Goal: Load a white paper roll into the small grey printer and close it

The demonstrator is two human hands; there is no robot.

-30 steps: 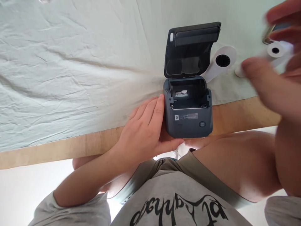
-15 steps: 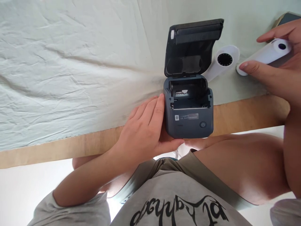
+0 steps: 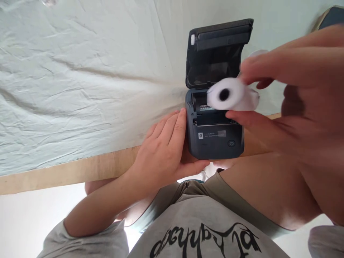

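Observation:
A dark blue-grey label printer (image 3: pixel 215 143) sits at the table's near edge, its black lid (image 3: pixel 215 57) swung up and its paper bay exposed. Along the printer's left side rest the fingers of my left hand (image 3: pixel 163 147), with the thumb under its front edge, steadying it. My right hand (image 3: pixel 290 82), partly blurred, pinches a small white paper roll (image 3: pixel 238 95) between thumb and fingers. The roll is held above the right part of the bay, its dark core hole facing me, and it hides that part of the bay.
Behind my right hand, only the top of another white roll (image 3: pixel 258 52) shows. A dark box-like object (image 3: pixel 331 18) lies at the far right corner. Pale creased cloth (image 3: pixel 107 71) covers the table, leaving a wooden front edge (image 3: pixel 80 172) bare.
My right hand has lifted the white roll off the cloth at the right and carried it left, over the printer. My left hand and the printer have hardly moved.

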